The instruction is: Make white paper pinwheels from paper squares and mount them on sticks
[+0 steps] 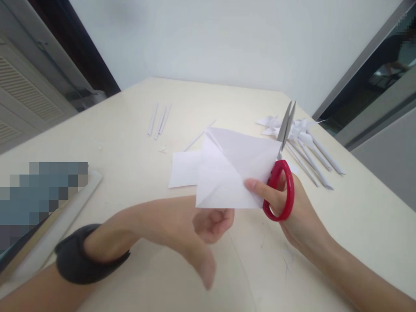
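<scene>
A white square of paper (230, 169) with diagonal crease lines is pinched at its right side by my right hand (292, 208). Red-handled scissors (289, 186) hang on that same hand, a finger loop around the thumb, their blades pointing up and slightly parted. Just below the paper's lower left edge is my left hand (182, 225), thumb spread away and fingers loosely curled, with nothing visible in it. The paper covers part of that hand. Another white sheet (185, 169) lies on the table, partly behind the held paper.
Several thin rolled paper sticks (159, 121) lie at the back left, and another stick (199, 135) behind the paper. White paper pinwheels (292, 130) on rolled sticks are piled at the right. A pale tray-like object (84, 182), partly pixelated, sits at the table's (130, 130) left.
</scene>
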The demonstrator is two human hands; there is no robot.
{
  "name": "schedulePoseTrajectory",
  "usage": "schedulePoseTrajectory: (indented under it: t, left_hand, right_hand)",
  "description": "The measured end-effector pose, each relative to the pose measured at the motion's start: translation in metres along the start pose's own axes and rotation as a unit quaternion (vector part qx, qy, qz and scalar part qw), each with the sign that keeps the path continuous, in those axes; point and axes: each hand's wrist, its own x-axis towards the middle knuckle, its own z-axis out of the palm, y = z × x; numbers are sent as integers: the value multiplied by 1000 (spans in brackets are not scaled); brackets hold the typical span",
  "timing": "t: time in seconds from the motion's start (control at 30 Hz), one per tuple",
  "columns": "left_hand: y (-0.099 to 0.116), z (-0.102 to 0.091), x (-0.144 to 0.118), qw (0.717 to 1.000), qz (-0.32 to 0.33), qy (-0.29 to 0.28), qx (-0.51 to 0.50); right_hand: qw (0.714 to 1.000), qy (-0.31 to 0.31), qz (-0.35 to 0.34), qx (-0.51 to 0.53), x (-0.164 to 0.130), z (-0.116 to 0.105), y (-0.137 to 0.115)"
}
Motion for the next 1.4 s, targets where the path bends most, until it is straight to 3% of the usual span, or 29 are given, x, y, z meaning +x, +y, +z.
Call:
schedulePoseTrajectory:
  t: [0.03,0.07,0.1,0.17,0.23,0.4,0.5,0.57,0.63,0.83,1.27,1.4]
  left_hand:
    - [0,5,3,998,-26,-49,-1]
    - [-1,11,5,999,-32,-21,7]
    - [-2,16,7,999,-17,33,25]
    - [-5,23,8,987,-66,142,45]
    - [-9,22,7,972,-92,216,29]
    - [-14,5,5,947,38,311,-70]
    - [-12,1,5,931,82,344,-86]
    - [-11,2,5,928,92,350,-90]
    - [-11,3,5,930,90,346,-91]
    - [-10,6,1,943,59,320,-72]
    - [-10,6,-1,961,47,268,-54]
    - [-9,7,-1,955,45,287,-55]
  right_hand:
    - [1000,8,-4,-3,-1,1,1]
    - [1000,8,-5,-4,-2,3,1]
    - [1000,4,-5,-3,-3,3,1]
    - [1000,-5,-7,-7,-3,3,-2]
    - [999,-28,0,-29,0,-1,-4]
    - [987,-140,20,-77,3,-16,-11]
    - [952,-261,17,-163,-4,-16,-20]
    - [921,-322,35,-215,-9,-12,-26]
    - [913,-335,49,-227,-12,-7,-29]
    - [934,-286,92,-193,-11,-1,-25]
    - [942,-272,106,-167,-10,-1,-16]
    - [940,-265,111,-183,-8,-4,-11]
